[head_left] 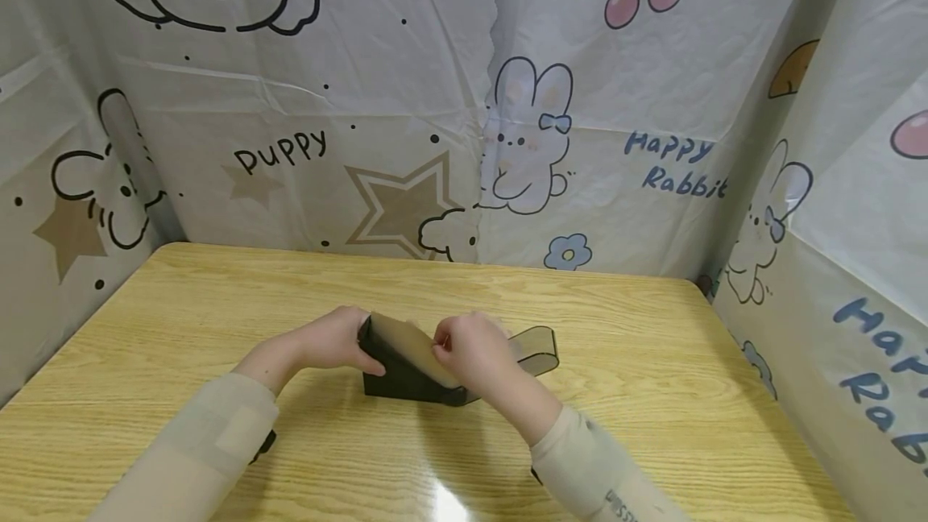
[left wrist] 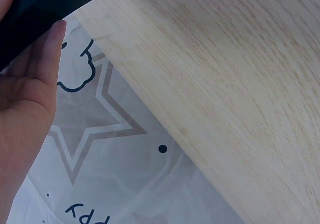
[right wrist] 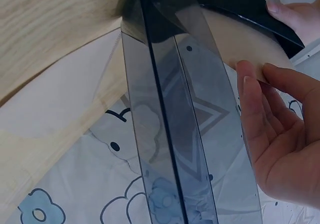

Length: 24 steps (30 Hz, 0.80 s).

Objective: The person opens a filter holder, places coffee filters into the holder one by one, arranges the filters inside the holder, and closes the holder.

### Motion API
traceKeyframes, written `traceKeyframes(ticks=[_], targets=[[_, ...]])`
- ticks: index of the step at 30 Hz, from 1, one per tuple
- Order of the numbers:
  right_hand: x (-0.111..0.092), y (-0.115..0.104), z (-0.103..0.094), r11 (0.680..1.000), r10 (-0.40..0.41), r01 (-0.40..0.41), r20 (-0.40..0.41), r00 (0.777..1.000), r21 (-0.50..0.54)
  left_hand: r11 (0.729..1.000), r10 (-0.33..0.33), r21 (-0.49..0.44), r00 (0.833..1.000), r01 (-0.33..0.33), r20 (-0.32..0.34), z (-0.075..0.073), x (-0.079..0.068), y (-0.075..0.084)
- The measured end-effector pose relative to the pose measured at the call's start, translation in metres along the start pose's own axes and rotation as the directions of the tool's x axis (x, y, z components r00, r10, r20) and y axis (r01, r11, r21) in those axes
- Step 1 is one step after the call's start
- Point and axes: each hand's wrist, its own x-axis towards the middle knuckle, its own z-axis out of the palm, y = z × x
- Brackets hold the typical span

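Holding the black box between both grips, clasping it with the left hand; pinching the tan sheet by its edge with the right hand. Ideally bracing firmly, easing the sheet without creasing, sparing the clear plastic part jutting beyond the right grip.

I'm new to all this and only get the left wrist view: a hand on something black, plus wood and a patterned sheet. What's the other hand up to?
Observer: The right hand is pinching the edge of a tan panel between thumb and fingers.
Operator: Oh! Is anything sticking out past that hand?
Observer: Yes, the head view shows a clear plastic piece with dark edges extending to its right.
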Motion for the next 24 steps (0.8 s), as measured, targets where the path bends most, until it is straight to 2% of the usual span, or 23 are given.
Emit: traceKeyframes(ticks=[9,15,24], targets=[[-0.001,0.000,0.009,0.998,-0.011,0.008,0.068,0.998,0.054,1.000,-0.005,-0.013,1.000,0.006,0.000,0.000,0.000,0.000],[-0.002,-0.002,0.011,0.999,-0.012,0.008,0.090,0.996,0.048,1.000,0.022,-0.001,1.000,-0.022,-0.001,0.000,0.000,0.000],[0.000,-0.003,0.014,1.000,0.008,-0.011,0.116,0.993,0.027,1.000,0.017,-0.020,1.000,-0.017,-0.001,-0.001,0.000,0.001]])
